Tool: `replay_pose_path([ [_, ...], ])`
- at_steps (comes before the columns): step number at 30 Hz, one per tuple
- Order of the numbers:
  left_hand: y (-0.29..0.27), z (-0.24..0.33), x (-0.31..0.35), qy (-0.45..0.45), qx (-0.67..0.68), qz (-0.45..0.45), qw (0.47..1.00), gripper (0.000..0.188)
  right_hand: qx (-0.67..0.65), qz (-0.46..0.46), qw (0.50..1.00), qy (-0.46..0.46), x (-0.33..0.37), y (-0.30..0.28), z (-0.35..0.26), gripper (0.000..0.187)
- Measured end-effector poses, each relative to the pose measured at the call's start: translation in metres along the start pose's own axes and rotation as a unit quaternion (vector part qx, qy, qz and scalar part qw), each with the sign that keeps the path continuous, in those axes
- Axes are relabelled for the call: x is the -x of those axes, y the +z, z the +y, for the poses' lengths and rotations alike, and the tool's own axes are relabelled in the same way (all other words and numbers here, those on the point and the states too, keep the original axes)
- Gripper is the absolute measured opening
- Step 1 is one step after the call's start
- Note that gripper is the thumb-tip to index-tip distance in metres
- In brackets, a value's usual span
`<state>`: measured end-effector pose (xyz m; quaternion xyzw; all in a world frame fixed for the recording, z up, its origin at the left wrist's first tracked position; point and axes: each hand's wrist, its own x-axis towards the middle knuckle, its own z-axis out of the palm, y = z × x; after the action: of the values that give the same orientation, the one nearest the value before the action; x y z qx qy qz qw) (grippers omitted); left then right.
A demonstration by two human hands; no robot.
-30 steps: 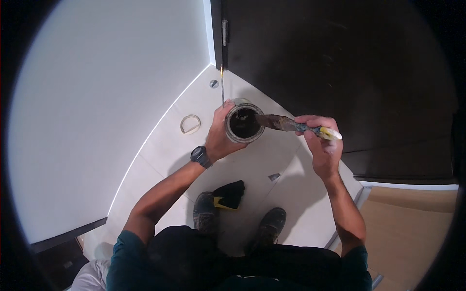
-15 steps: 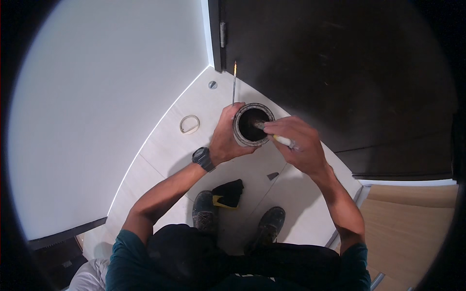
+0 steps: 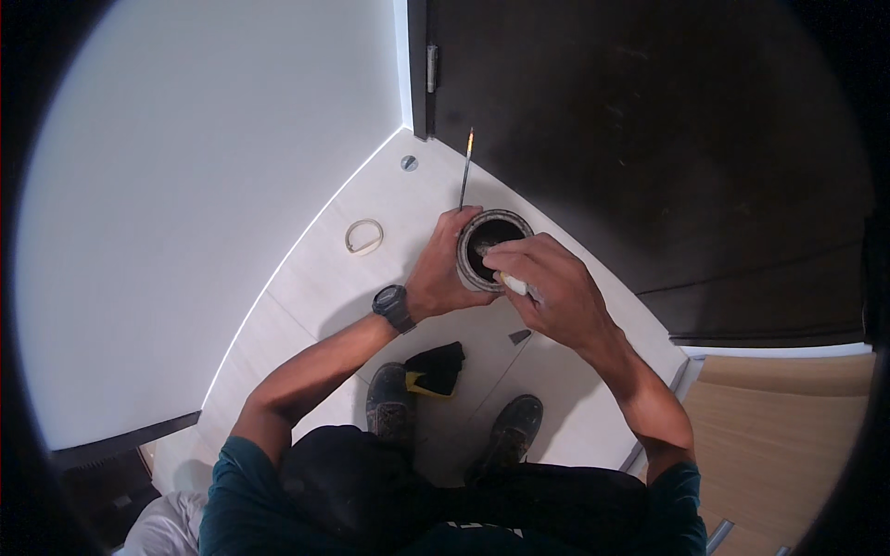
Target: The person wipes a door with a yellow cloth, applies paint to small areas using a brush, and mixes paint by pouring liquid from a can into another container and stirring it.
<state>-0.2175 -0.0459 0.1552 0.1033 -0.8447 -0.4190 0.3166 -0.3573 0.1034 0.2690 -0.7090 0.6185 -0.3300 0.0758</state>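
My left hand (image 3: 439, 271) is wrapped round an open round can (image 3: 463, 252) whose inside is dark, with smears on its rim. The same hand also keeps a thin artist's brush (image 3: 466, 171) against the can's far left side, its tip pointing up and away. My right hand (image 3: 554, 289) grips a paintbrush (image 3: 514, 284) with a white handle. Its bristle end reaches down inside the can's mouth, partly hidden by my fingers. How deep it sits in the can I cannot tell.
Beyond the can stands a dark door (image 3: 649, 167), with a white wall (image 3: 213, 204) to the left. On the pale floor lie a cream ring like a tape roll (image 3: 369, 248), a small round metal fitting (image 3: 409, 163), a grey scrap (image 3: 520, 336) and a black-and-yellow glove-like item (image 3: 438, 369) by my shoes.
Both hands and the can have shifted slightly right and nearer. My right hand has turned and moved left over the can, tilting the paintbrush so less of its handle shows.
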Motion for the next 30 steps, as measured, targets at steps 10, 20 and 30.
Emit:
replay_pose_path([
  [10, 0.004, 0.000, 0.009, 0.020, 0.025, 0.029, 0.999, 0.120, 0.002, -0.065, 0.998, -0.019, 0.017, 0.000, -0.034, 0.054],
  [20, 0.002, 0.019, 0.013, 0.017, 0.143, -0.069, 0.987, 0.112, 0.019, 0.030, 0.999, -0.029, 0.005, -0.041, -0.009, 0.028],
  [30, 0.004, 0.039, 0.018, 0.016, 0.082, -0.242, 0.967, 0.104, 0.204, -0.085, 0.975, -0.035, -0.005, -0.026, 0.005, 0.028],
])
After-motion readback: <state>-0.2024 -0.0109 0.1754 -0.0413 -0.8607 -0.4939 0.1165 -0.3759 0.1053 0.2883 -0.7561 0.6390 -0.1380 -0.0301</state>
